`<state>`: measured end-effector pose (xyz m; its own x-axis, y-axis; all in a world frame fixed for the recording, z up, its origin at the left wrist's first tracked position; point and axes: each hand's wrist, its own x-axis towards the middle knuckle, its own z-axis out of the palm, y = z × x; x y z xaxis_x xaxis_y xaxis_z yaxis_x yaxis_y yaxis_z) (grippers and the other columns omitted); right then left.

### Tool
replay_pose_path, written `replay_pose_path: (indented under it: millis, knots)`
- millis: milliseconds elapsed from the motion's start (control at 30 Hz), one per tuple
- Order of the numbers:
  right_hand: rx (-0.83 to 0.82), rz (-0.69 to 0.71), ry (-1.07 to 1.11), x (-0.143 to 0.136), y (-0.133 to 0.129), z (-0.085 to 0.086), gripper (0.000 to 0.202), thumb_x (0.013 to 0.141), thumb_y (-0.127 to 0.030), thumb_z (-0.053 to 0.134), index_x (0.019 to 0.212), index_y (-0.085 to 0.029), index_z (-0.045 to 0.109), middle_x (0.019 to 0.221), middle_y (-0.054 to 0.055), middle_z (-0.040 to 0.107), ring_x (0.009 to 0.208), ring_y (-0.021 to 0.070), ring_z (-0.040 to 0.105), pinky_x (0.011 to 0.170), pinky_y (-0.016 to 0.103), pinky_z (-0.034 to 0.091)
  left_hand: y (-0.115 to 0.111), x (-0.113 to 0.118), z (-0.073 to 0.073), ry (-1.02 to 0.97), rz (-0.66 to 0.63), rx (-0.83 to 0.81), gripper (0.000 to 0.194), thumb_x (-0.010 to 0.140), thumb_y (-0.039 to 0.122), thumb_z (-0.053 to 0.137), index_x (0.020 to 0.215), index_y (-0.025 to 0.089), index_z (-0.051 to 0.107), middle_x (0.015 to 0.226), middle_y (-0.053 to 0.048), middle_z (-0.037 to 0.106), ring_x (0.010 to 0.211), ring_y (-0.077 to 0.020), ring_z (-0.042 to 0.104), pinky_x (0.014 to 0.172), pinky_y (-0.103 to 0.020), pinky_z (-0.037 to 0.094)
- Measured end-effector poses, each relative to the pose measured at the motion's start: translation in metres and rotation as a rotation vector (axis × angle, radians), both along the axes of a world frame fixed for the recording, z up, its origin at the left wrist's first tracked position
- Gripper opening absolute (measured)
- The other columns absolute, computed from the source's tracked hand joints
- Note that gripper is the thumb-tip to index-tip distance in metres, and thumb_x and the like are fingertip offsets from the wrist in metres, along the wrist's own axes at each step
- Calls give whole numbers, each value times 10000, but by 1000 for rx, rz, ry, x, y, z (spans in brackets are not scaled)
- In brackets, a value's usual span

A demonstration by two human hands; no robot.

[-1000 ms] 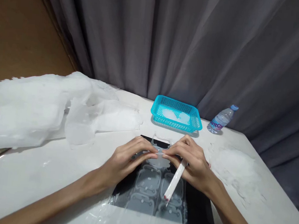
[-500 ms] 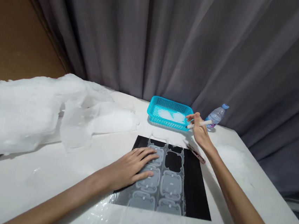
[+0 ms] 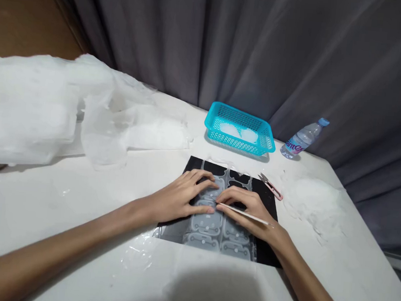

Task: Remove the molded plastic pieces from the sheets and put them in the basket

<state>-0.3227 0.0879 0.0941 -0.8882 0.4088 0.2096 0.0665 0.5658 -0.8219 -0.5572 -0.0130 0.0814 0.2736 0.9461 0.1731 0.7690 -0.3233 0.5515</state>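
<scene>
On a black mat (image 3: 263, 251) lies a clear plastic sheet (image 3: 221, 233) with rows of rounded, translucent grey pieces. My left hand (image 3: 185, 194) rests on the sheet's left side with fingers spread, pressing near an upper piece. Just right of it, my right hand (image 3: 248, 207) pinches a slim white pen-like tool (image 3: 247, 215). Its near end lies between thumb and fingertips at the inner edge of the left column; the other end slants back over the wrist. My fingers hide the tip. The right hand covers part of the right column, where a cut-out shows black.
A blue perforated basket (image 3: 239, 147) holding two white pieces stands behind the mat. Pink-handled thread snips (image 3: 271, 187) lie at its upper right. Farther right are a water bottle (image 3: 302, 140) and a heap of clear film scraps (image 3: 316, 199). White wrapping (image 3: 41, 111) fills the left.
My right hand has come down from beside the basket to the sheet, bringing the white tool next to my left hand. My left hand stays flat on the sheet. The view has tilted down slightly.
</scene>
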Motion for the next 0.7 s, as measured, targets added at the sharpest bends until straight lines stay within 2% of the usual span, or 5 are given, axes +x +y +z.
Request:
replay_pose_path:
  millis: [200,467,700]
  knots:
    - [59,29,-34,1,-7,7,85,1027,-271,628,1023,-229,701,1023,31,731,951,175,696,869,293,523,1,-1,0,38,22,13,640,928,702,613,1405,277,571,1500,-105,536,1358,-338,506,1133,-530,414]
    - [50,1,-14,0,-7,4,99,1033,-266,615,1003,-229,701,1014,27,724,953,173,691,881,296,523,2,1,0,41,41,6,663,902,720,634,1405,290,588,1460,-88,561,1335,-333,500,1128,-523,405]
    - [81,26,-45,-1,-8,6,164,1066,-295,539,1057,-243,694,1062,55,726,1008,208,690,918,348,540,1,3,0,42,37,24,636,915,693,640,1382,262,609,1450,-106,570,1323,-335,507,1118,-517,405]
